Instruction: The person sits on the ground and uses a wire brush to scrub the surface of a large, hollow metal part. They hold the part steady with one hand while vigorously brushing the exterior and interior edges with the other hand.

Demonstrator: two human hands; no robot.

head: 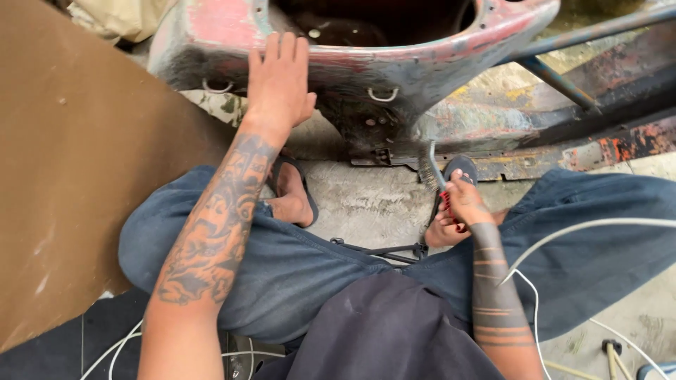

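Nearest, the right hand [465, 204] is closed around the red handle of a wire brush [431, 172], low between the knees and just above a sandalled foot. From that fist the brush runs up and slightly leftward, its long axis close to upright in the view, and the bristle head meets the lower edge of the worn, red-and-grey painted metal shell [366, 77]. So the shell lies straight ahead of the right hand, which is the nearer one to that scraped lower edge. Farther out, the left hand [278, 81] lies open, palm flat and fingers spread against the shell's upper rim, gripping nothing
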